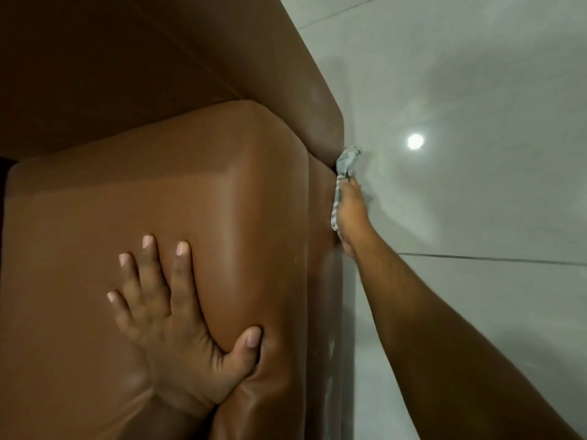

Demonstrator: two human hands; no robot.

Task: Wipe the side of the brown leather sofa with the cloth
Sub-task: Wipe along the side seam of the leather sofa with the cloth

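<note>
The brown leather sofa [197,198] fills the left and middle of the view, seen from above its padded arm. My left hand [178,325] lies flat on the top of the arm, fingers spread, thumb pressed into a crease. My right hand [351,214] reaches down along the sofa's outer side and presses a grey-and-white striped cloth [344,166] against the leather there. The cloth sticks out above my fingers and runs under my palm. Most of the sofa's side face is hidden by the arm's bulge.
A pale grey tiled floor [476,122] spreads to the right of the sofa, with dark grout lines and a bright reflected ceiling light [415,141]. My right forearm [444,338] crosses the lower right of the view.
</note>
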